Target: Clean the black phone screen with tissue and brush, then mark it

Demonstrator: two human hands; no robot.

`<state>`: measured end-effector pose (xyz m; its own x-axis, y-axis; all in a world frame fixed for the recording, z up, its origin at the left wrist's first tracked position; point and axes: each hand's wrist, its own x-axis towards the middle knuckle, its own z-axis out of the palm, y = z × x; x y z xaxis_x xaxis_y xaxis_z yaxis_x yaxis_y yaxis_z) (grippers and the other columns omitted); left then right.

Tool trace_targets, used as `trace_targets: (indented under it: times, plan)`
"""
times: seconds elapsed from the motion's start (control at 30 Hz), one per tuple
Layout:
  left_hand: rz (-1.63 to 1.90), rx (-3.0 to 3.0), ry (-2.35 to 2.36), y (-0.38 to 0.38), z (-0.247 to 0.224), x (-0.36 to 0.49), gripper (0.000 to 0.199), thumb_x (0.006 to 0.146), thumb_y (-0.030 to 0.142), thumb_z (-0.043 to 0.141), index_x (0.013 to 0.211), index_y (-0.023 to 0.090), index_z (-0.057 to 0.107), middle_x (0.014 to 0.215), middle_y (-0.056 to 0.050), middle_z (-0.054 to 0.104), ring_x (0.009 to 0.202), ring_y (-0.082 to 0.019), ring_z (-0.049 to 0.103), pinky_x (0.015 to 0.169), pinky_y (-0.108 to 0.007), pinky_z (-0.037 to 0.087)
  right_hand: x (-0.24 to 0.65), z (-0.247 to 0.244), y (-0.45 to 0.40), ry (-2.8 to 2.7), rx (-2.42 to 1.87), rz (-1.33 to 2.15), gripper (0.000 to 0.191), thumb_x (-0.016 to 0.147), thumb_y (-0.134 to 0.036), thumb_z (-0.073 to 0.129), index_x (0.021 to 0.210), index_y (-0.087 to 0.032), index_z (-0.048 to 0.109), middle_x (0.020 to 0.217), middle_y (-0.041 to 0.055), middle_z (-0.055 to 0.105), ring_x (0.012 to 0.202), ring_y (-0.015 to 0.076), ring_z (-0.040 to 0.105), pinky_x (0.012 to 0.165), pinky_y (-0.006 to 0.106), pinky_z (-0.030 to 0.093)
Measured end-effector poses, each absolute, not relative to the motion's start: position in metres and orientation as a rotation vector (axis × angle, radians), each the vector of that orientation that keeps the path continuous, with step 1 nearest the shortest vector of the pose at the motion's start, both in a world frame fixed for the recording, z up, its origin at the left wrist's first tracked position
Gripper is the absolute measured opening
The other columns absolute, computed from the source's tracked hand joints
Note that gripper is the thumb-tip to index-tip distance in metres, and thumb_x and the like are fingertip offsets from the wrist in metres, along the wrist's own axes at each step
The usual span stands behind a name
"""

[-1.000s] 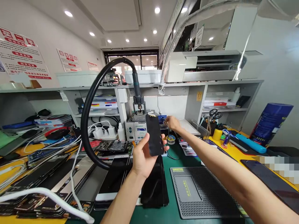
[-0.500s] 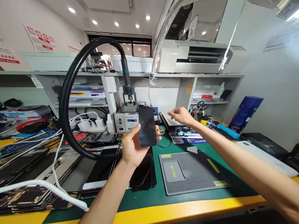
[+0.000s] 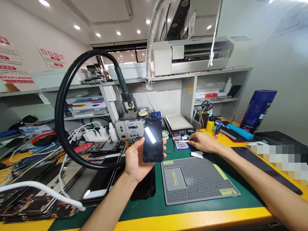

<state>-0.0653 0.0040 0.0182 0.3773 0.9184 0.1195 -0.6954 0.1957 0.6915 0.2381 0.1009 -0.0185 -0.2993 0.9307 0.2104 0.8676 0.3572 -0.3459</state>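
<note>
A black phone (image 3: 153,144) stands nearly upright in my left hand (image 3: 137,158), screen towards me with a bright reflection on it. My left thumb is at its left edge and the fingertips show at its right edge. My right hand (image 3: 201,141) is closed at the pens (image 3: 184,140) lying on a blue and white card, just in front of the heating plate (image 3: 179,123). Its thumb and fingers pinch the end of a white pen-like tool. A grey perforated mat (image 3: 199,183) lies below my right hand, with a small white piece (image 3: 196,154) at its top edge.
Stacks of phone parts and screens (image 3: 31,199) cover the left side. A thick black hose (image 3: 59,112) loops up from the hot-air station (image 3: 130,130). White cables (image 3: 43,189) cross the lower left. Scissors (image 3: 206,106), a yellow bottle (image 3: 210,124) and a blue can (image 3: 257,110) stand at the right.
My right hand has moved down from above the heating plate to the pens and closed on one. The phone in my left hand now catches a reflection. The view has shifted and tilted.
</note>
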Motion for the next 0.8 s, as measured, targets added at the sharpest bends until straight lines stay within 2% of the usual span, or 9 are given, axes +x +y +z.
trace_targets:
  times: [0.17, 0.3, 0.4, 0.47, 0.53, 0.6, 0.67, 0.73, 0.8]
  plan:
    - [1.138, 0.741, 0.356, 0.004, 0.015, -0.064, 0.047, 0.091, 0.039, 0.048, 0.120, 0.005, 0.063, 0.113, -0.025, 0.068, 0.093, -0.031, 0.067, 0.080, -0.043, 0.052, 0.243, -0.030, 0.106, -2.330, -1.482, 0.099, 0.019, 0.085, -0.030, 0.059, 0.095, -0.020, 0.072, 0.092, 0.0117, 0.069, 0.086, 0.0269, 0.063, 0.072, 0.034, 0.043]
    - [1.115, 0.736, 0.348, 0.004, 0.013, -0.063, 0.051, 0.091, 0.040, 0.047, 0.123, 0.004, 0.061, 0.114, -0.026, 0.066, 0.091, -0.030, 0.066, 0.079, -0.043, 0.050, 0.244, -0.032, 0.106, -2.330, -1.429, 0.050, 0.019, 0.086, -0.030, 0.055, 0.089, -0.020, 0.071, 0.092, 0.0121, 0.063, 0.086, 0.0277, 0.059, 0.072, 0.035, 0.043]
    - [1.101, 0.735, 0.339, 0.004, 0.013, -0.062, 0.053, 0.090, 0.041, 0.048, 0.126, 0.003, 0.059, 0.114, -0.026, 0.066, 0.091, -0.030, 0.066, 0.079, -0.043, 0.050, 0.240, -0.026, 0.101, -2.298, -1.369, 0.068, 0.019, 0.086, -0.032, 0.053, 0.087, -0.020, 0.068, 0.093, 0.0121, 0.062, 0.091, 0.0288, 0.057, 0.077, 0.037, 0.043]
    - [1.096, 0.730, 0.331, 0.004, 0.013, -0.062, 0.055, 0.089, 0.042, 0.048, 0.126, 0.002, 0.060, 0.113, -0.026, 0.066, 0.091, -0.030, 0.065, 0.078, -0.042, 0.050, 0.236, -0.017, 0.093, -2.245, -1.341, 0.105, 0.021, 0.089, -0.034, 0.050, 0.090, -0.019, 0.065, 0.094, 0.0121, 0.063, 0.092, 0.0282, 0.057, 0.080, 0.038, 0.044]
    - [1.093, 0.726, 0.323, 0.004, 0.013, -0.062, 0.056, 0.089, 0.042, 0.048, 0.125, 0.002, 0.060, 0.112, -0.026, 0.066, 0.091, -0.029, 0.065, 0.078, -0.041, 0.050, 0.232, -0.006, 0.081, -2.169, -1.332, 0.158, 0.025, 0.094, -0.038, 0.044, 0.096, -0.020, 0.060, 0.092, 0.0111, 0.064, 0.085, 0.0257, 0.058, 0.075, 0.038, 0.045]
    - [1.093, 0.726, 0.312, 0.004, 0.013, -0.062, 0.055, 0.089, 0.042, 0.047, 0.124, 0.001, 0.061, 0.112, -0.025, 0.066, 0.091, -0.029, 0.064, 0.078, -0.040, 0.049, 0.228, 0.006, 0.067, -2.078, -1.284, 0.319, 0.028, 0.098, -0.044, 0.038, 0.102, -0.022, 0.055, 0.088, 0.0081, 0.065, 0.076, 0.0215, 0.059, 0.066, 0.034, 0.046]
    - [1.092, 0.721, 0.303, 0.005, 0.013, -0.062, 0.055, 0.090, 0.042, 0.047, 0.125, 0.001, 0.060, 0.113, -0.025, 0.065, 0.091, -0.029, 0.064, 0.078, -0.040, 0.048, 0.226, 0.015, 0.053, -1.872, -1.092, 0.827, 0.028, 0.096, -0.048, 0.046, 0.100, -0.022, 0.054, 0.078, 0.0042, 0.063, 0.067, 0.0177, 0.057, 0.059, 0.030, 0.043]
    - [1.096, 0.717, 0.299, 0.005, 0.013, -0.062, 0.056, 0.090, 0.042, 0.046, 0.125, 0.001, 0.060, 0.114, -0.025, 0.064, 0.091, -0.029, 0.063, 0.077, -0.040, 0.048, 0.224, 0.019, 0.041, -1.743, -0.999, 1.174, 0.029, 0.093, -0.050, 0.054, 0.096, -0.021, 0.057, 0.058, -0.0032, 0.049, 0.048, 0.0111, 0.041, 0.046, 0.025, 0.032]
    - [1.101, 0.713, 0.304, 0.005, 0.013, -0.062, 0.055, 0.090, 0.042, 0.046, 0.124, 0.001, 0.061, 0.114, -0.024, 0.064, 0.091, -0.029, 0.063, 0.076, -0.040, 0.048, 0.220, 0.018, 0.032, -1.741, -0.976, 1.316, 0.030, 0.090, -0.050, 0.059, 0.090, -0.020, 0.060, 0.052, -0.0067, 0.038, 0.044, 0.0078, 0.029, 0.043, 0.023, 0.022]
